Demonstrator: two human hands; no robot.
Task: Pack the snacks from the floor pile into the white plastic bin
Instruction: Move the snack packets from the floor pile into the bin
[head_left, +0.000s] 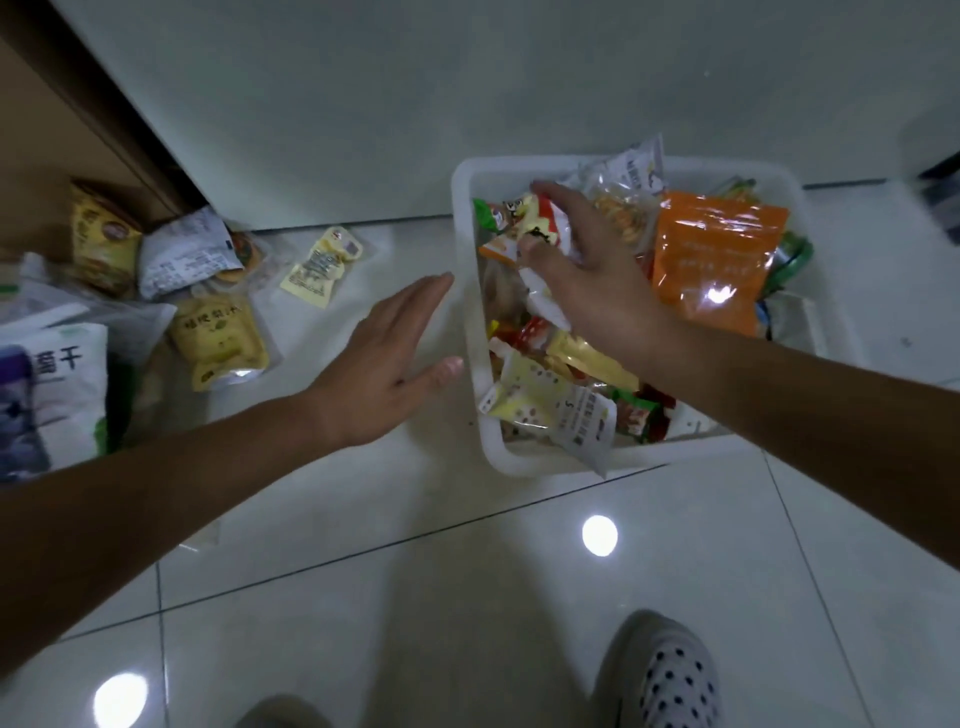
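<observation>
The right hand (597, 275) is over the back left corner of the white bin (470, 332), likely to drop in a red and white packet (540, 221); its fingers are spread round the packet, and I cannot tell if they grip it; the left hand (384, 364) is flat beside the bin's left edge, fingers together, holding nothing; more snacks (218, 338) wait on the floor (467, 571).

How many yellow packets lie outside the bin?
3 yellow packets: one by the door frame, one at the pile's front, one alone nearer the white plastic bin; others possibly hidden.
</observation>
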